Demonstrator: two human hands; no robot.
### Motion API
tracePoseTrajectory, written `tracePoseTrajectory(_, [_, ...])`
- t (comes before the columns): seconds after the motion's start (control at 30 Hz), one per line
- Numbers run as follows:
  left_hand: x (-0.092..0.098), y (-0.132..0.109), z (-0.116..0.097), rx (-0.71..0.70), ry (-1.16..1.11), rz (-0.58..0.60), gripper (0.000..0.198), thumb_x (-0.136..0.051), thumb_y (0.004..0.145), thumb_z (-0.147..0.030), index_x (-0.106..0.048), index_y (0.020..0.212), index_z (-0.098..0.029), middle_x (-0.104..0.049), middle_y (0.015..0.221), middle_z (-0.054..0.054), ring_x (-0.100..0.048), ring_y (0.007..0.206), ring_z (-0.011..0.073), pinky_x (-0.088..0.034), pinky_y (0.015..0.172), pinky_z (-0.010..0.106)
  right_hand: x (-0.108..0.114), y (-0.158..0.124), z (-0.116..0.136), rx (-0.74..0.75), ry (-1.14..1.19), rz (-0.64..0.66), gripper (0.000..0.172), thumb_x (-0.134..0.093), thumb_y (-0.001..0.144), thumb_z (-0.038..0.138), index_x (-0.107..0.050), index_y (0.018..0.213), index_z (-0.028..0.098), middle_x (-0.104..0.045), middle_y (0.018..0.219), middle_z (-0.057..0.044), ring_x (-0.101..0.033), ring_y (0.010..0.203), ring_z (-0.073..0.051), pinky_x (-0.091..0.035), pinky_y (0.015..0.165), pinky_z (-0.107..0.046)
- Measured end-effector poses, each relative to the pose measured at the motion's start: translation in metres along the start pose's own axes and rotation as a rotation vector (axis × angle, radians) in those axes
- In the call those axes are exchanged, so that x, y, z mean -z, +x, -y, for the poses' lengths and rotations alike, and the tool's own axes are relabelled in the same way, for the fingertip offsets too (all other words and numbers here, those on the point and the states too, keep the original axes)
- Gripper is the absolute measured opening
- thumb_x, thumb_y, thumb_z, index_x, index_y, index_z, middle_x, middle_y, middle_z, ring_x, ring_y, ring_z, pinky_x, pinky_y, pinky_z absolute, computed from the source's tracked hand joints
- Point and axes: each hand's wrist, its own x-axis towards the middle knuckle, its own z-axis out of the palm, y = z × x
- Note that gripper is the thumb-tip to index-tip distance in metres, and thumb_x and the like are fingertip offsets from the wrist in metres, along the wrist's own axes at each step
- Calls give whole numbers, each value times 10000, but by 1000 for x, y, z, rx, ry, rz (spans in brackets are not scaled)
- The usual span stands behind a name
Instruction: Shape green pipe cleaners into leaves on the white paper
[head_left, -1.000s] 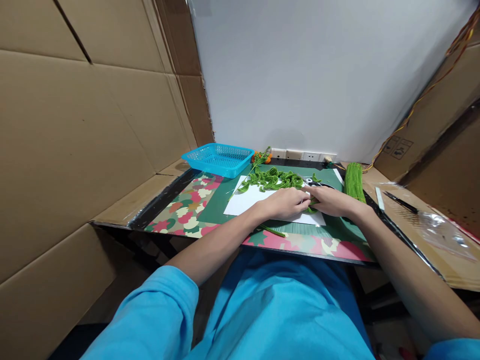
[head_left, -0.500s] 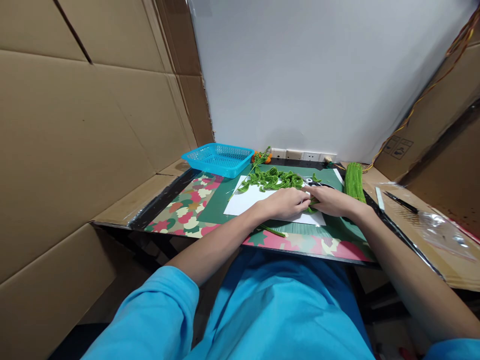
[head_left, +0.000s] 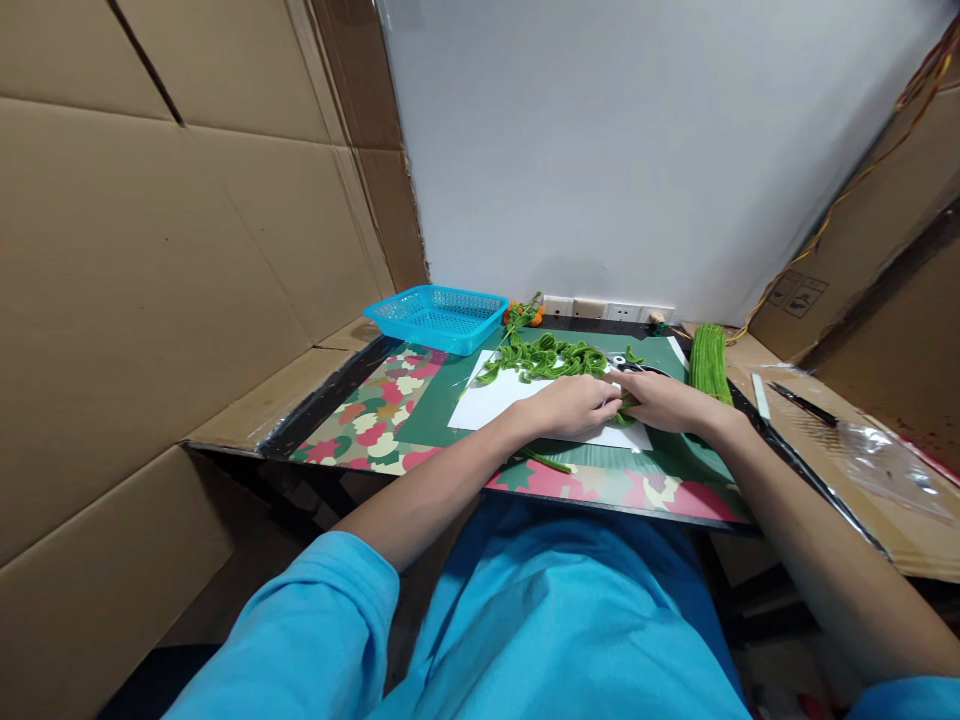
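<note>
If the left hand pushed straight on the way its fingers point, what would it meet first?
Most likely the right hand, whose fingers lie just ahead of the left hand; some fuzzy green stem shows between them. Whether the hands touch is unclear.

I find one fuzzy green piece (head_left: 622,419) in my grasp, at the right side of the white sheet (head_left: 487,408); most of it is hidden, and its full shape cannot be determined. I note a loose heap of green curls (head_left: 547,358), bright and soft-piled, bent into loops, lying tangled across the far part of the white sheet.
</note>
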Motion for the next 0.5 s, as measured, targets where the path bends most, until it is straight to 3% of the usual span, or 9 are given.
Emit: tracePoseTrajectory(0.5, [0,0,0,-2,-21,-14,317,-409,1089,-332,-626,899,-201,-678,801,62,-595,683,207,-300,594,353,0,0,0,-2,-4,-4,319,-546,880,72,-623,1162,200,-779,1108,-127,-727,1012,-295,-444,773,-296])
